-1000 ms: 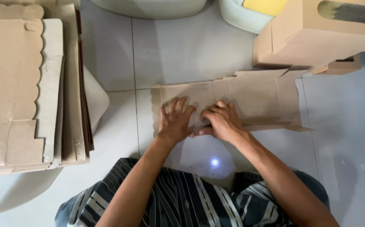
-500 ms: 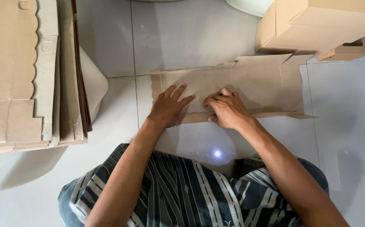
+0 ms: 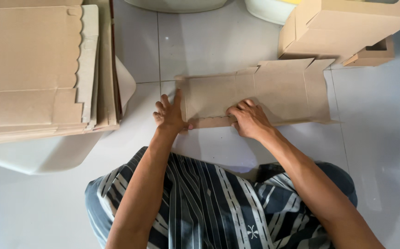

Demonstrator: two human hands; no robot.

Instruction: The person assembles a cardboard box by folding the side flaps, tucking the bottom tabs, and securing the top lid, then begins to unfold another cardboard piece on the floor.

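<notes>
Cardboard sheet: the flat brown cardboard sheet (image 3: 273,92) lies on the pale tiled floor (image 3: 200,50) in the middle of the frame, its long side running left to right, with cut flaps along the top edge and at the right end.
Left hand: the left hand (image 3: 170,115) rests at the sheet's left end, fingers spread and flat, the forefinger lying along the left edge and the thumb touching the lower left corner; it presses rather than grips.
Right hand: the right hand (image 3: 248,120) sits on the sheet's lower edge near the middle, fingers curled with the tips pressing down on a narrow strip folded up along that edge; the sheet lies under and beyond the fingertips.
Stack: a stack of flat cardboard (image 3: 38,69) fills the upper left of the frame.
Boxes: folded-up cardboard boxes (image 3: 347,27) stand at the upper right, just beyond the sheet's far corner.
Clothing: a dark striped cloth (image 3: 209,203) covers the person's lap at the bottom of the frame.
</notes>
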